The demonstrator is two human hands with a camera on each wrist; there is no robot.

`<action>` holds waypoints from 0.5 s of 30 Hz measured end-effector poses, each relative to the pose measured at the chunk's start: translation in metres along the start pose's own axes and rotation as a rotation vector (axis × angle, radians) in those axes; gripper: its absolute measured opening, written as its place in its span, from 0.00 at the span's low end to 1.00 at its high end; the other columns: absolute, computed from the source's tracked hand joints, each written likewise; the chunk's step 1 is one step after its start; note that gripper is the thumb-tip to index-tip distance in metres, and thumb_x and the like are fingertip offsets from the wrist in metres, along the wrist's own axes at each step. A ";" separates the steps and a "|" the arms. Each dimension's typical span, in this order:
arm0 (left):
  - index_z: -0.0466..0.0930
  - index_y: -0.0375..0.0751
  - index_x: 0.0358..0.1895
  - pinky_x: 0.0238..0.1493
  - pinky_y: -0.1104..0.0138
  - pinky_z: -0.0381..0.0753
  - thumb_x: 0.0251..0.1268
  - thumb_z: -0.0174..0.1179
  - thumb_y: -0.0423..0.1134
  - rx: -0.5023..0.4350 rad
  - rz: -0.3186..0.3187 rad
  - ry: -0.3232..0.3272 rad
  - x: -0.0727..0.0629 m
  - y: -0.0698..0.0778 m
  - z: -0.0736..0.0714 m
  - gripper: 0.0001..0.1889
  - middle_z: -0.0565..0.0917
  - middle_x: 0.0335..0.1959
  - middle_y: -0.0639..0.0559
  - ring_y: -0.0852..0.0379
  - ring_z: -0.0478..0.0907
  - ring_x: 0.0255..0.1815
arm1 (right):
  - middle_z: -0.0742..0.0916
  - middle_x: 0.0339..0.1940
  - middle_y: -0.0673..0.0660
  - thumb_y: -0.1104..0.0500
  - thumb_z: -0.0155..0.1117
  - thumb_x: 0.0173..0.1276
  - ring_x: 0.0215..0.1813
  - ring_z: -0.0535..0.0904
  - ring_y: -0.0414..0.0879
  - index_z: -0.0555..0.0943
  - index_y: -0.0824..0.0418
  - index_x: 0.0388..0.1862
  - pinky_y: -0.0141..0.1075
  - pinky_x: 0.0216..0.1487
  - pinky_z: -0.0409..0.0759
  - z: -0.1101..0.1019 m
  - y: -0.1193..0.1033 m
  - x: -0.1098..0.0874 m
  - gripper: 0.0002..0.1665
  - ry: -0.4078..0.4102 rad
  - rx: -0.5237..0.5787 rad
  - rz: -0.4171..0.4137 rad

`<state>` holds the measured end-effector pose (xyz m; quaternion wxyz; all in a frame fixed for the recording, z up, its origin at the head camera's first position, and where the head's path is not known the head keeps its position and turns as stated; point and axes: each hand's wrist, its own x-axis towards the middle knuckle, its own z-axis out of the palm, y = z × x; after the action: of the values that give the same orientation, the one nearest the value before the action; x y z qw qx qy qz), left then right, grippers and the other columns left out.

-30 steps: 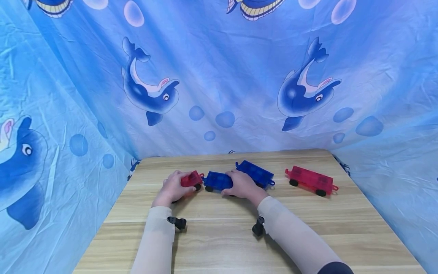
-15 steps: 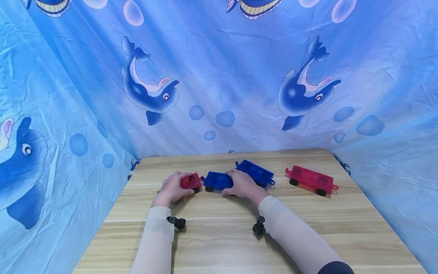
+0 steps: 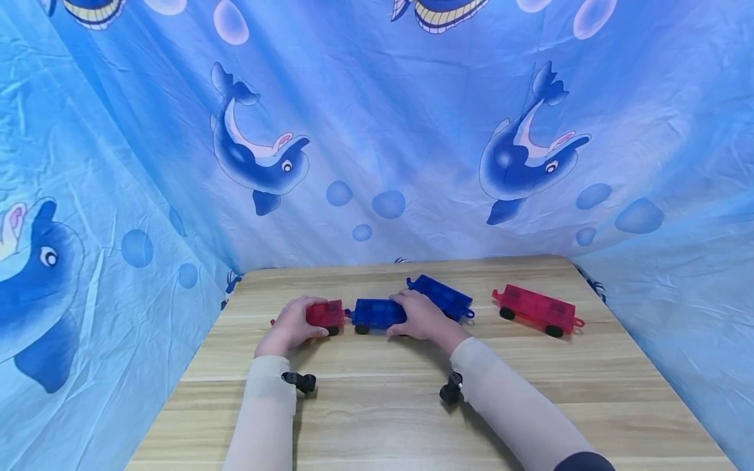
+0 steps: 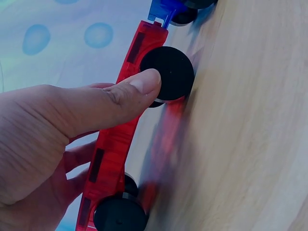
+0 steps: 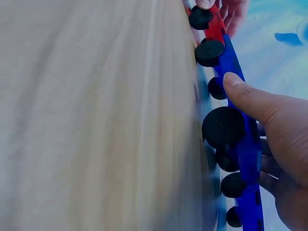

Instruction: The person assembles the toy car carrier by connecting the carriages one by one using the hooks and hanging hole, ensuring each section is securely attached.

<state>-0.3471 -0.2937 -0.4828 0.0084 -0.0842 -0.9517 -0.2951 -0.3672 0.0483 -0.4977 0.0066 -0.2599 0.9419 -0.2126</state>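
Note:
My left hand (image 3: 290, 325) grips a red toy train car (image 3: 327, 314) with black wheels at the left of the table. In the left wrist view its thumb lies against a wheel (image 4: 169, 73). My right hand (image 3: 421, 318) holds a blue toy train car (image 3: 376, 313), partly hidden beneath the fingers. The two cars stand end to end, and their couplings meet between the hands; in the left wrist view the blue coupling (image 4: 167, 10) overlaps the red car's end. Behind my right hand sits a second blue train car (image 3: 442, 294), angled and partly covered by it.
Another red train car (image 3: 535, 307) stands on its wheels at the right of the wooden table (image 3: 377, 405). A blue cloth (image 3: 377, 131) printed with dolphins and bubbles hangs behind the table and along its sides. Small black cameras are strapped to both wrists.
The left hand's red car has turned from a slant to lie nearly in line with the blue car, its end now at the blue coupling. The right hand has barely moved.

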 end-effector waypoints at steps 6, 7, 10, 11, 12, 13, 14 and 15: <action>0.77 0.49 0.72 0.63 0.39 0.77 0.53 0.83 0.38 -0.029 -0.011 -0.001 0.000 -0.001 0.000 0.40 0.78 0.67 0.44 0.37 0.72 0.68 | 0.74 0.76 0.57 0.35 0.78 0.63 0.78 0.66 0.57 0.73 0.55 0.79 0.56 0.74 0.70 -0.006 0.007 -0.016 0.51 0.084 0.068 -0.005; 0.77 0.49 0.73 0.64 0.39 0.77 0.53 0.83 0.38 -0.032 -0.016 -0.002 -0.001 -0.001 0.000 0.41 0.77 0.68 0.44 0.36 0.72 0.68 | 0.74 0.76 0.56 0.35 0.78 0.63 0.78 0.67 0.57 0.73 0.54 0.78 0.56 0.73 0.70 -0.007 0.008 -0.018 0.50 0.099 0.070 -0.003; 0.74 0.48 0.75 0.64 0.39 0.77 0.53 0.83 0.38 -0.038 -0.033 -0.002 -0.002 -0.002 -0.001 0.43 0.75 0.71 0.41 0.35 0.71 0.69 | 0.75 0.74 0.54 0.35 0.78 0.63 0.76 0.69 0.56 0.74 0.52 0.78 0.56 0.72 0.71 -0.010 0.012 -0.025 0.49 0.144 0.081 -0.003; 0.74 0.48 0.75 0.64 0.39 0.76 0.53 0.83 0.38 -0.040 -0.037 -0.002 -0.003 -0.002 -0.001 0.43 0.74 0.71 0.41 0.35 0.72 0.69 | 0.76 0.74 0.53 0.35 0.78 0.63 0.76 0.69 0.56 0.74 0.53 0.78 0.57 0.73 0.71 -0.011 0.013 -0.028 0.49 0.158 0.087 -0.001; 0.73 0.47 0.76 0.64 0.39 0.77 0.53 0.83 0.37 -0.041 -0.041 -0.001 -0.003 -0.002 -0.002 0.44 0.74 0.72 0.40 0.35 0.72 0.69 | 0.76 0.73 0.53 0.35 0.78 0.63 0.76 0.69 0.56 0.74 0.53 0.78 0.58 0.73 0.70 -0.012 0.014 -0.030 0.49 0.173 0.093 0.002; 0.73 0.47 0.76 0.64 0.39 0.76 0.53 0.83 0.37 -0.044 -0.044 0.000 -0.003 -0.002 -0.002 0.44 0.74 0.72 0.40 0.35 0.72 0.69 | 0.76 0.73 0.53 0.36 0.78 0.63 0.76 0.69 0.57 0.74 0.53 0.78 0.59 0.73 0.69 -0.013 0.016 -0.032 0.49 0.185 0.100 0.005; 0.73 0.47 0.75 0.64 0.39 0.77 0.52 0.83 0.37 -0.046 -0.044 -0.001 -0.004 -0.003 -0.002 0.44 0.74 0.72 0.40 0.35 0.73 0.68 | 0.76 0.73 0.54 0.37 0.78 0.63 0.76 0.69 0.58 0.74 0.53 0.78 0.60 0.73 0.69 -0.014 0.017 -0.035 0.49 0.197 0.112 0.010; 0.73 0.46 0.75 0.64 0.39 0.77 0.52 0.83 0.37 -0.050 -0.042 -0.003 -0.004 -0.003 -0.003 0.44 0.74 0.72 0.40 0.35 0.73 0.68 | 0.76 0.73 0.54 0.38 0.79 0.63 0.76 0.68 0.59 0.74 0.54 0.78 0.61 0.73 0.68 -0.015 0.019 -0.037 0.48 0.208 0.125 0.013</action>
<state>-0.3437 -0.2984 -0.4823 -0.0011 -0.0647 -0.9457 -0.3186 -0.3463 0.0875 -0.4951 -0.0736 -0.2297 0.9241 -0.2965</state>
